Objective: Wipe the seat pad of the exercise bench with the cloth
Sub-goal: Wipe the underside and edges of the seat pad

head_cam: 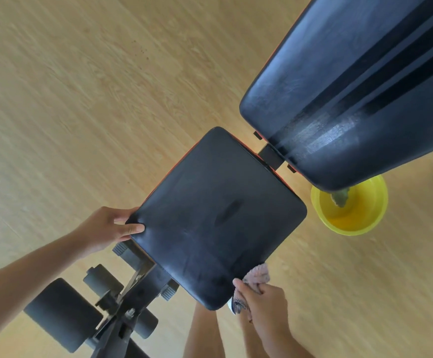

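The right hand (264, 303) has its grip closed on the cloth (258, 275), half hidden under the seat pad (215, 215); the left hand (107, 228) clasps its corner, fingers tucked beneath.

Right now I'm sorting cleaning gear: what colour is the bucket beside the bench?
Yellow; the bucket shows in the head view.

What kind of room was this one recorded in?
Probably a home workout space or small gym: a padded bench with seat pad and backrest, foam leg rollers, on a wood-look floor.
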{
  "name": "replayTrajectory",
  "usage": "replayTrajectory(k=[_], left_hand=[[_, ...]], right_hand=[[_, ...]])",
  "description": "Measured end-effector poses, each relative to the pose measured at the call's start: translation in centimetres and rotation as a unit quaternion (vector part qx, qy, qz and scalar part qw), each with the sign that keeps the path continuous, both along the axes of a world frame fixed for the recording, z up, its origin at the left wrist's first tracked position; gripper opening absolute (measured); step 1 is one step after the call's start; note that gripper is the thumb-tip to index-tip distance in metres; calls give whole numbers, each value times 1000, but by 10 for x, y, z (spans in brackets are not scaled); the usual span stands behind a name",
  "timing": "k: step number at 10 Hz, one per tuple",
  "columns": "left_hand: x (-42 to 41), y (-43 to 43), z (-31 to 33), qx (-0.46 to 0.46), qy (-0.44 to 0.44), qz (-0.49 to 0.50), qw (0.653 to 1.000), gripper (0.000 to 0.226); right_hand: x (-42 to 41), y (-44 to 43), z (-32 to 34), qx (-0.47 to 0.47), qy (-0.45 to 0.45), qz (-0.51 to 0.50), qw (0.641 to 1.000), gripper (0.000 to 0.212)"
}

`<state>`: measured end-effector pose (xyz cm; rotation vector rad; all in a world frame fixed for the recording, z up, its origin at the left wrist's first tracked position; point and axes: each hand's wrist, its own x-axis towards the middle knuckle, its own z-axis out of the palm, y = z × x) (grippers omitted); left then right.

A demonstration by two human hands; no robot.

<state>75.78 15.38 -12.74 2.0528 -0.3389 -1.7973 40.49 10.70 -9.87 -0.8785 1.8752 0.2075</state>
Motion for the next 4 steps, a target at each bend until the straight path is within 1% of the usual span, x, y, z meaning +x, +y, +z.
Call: replayTrajectory(k=[1,2,3,4], left_hand=[[-1,1,0,0,-1,-5,1000,46],[1,2,0,1,4,0,1000,48],[-1,0,-2,2,9,-3,1000,43],[5,7,6,22,16,-2,1000,38]], right_hand=[[-9,-58,-2,-84,0,-129,988,51],[-4,-99,-4,-195,-13,-189,962,39],[1,-63,-8,-120,9,-126,985,44],[-3,3,2,94,7,42,995,54]])
